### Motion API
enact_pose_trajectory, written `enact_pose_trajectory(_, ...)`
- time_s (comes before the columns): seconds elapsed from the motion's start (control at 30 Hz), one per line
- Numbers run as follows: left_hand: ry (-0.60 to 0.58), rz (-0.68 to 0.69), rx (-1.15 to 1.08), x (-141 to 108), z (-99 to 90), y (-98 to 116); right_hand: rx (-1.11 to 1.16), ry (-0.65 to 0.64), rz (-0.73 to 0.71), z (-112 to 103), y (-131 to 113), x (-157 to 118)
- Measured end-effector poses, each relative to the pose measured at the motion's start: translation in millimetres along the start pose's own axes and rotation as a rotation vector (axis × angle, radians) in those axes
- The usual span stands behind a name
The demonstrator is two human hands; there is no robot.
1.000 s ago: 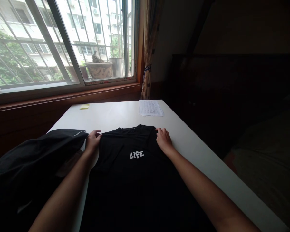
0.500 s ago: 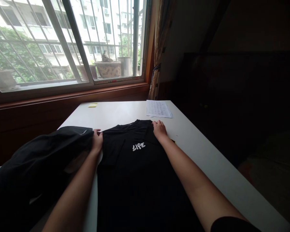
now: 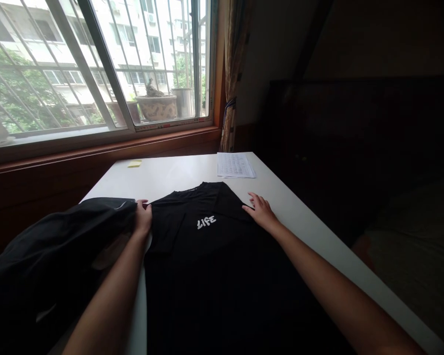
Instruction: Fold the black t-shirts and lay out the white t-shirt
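Note:
A black T-shirt (image 3: pixel 207 266) with white lettering lies spread on the white table (image 3: pixel 159 172), its collar toward the window. My left hand (image 3: pixel 143 217) is at the shirt's left shoulder, thumb and fingers closed on its edge, beside a heap of dark clothing. On the other side, my right hand (image 3: pixel 261 209) has its fingers apart at the shirt's right sleeve edge, with nothing held in them. The lower part of the shirt runs out of view between my forearms.
Dark clothing (image 3: pixel 66 246) is piled at the table's left side. Printed papers (image 3: pixel 236 165) and a yellow sticky note (image 3: pixel 134 163) lie near the far edge. Behind stand a barred window and a tied curtain (image 3: pixel 229 118).
My right hand has let go of the shirt's shoulder and moved right, its fingers opening. My left hand stays at the left shoulder. The view has turned slightly to the right.

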State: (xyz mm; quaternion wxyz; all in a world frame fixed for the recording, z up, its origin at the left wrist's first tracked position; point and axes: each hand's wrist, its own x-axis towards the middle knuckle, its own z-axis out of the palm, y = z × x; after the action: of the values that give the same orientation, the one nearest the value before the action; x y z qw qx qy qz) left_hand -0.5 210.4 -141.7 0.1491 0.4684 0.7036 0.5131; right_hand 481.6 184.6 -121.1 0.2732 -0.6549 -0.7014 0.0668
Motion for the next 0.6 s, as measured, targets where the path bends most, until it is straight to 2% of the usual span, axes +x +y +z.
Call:
enact_pose_trajectory(0.13,-0.004,0.001,0.022,-1,-1.0,3,0.252,-0.077,0.196,-39,29,-60)
enact_pose_trajectory(0.27,-0.009,-0.008,0.037,-3,-1.3,5,0.128,-0.288,0.276,-77,25,-125)
enact_pose_trajectory(0.43,-0.016,-0.018,0.047,-3,-1.8,5,0.01,-0.331,0.384,-105,18,-192)
enact_pose_trajectory(0.6,-0.032,-0.02,0.053,-5,-3.5,7,0.078,-0.328,0.446,-123,31,-232)
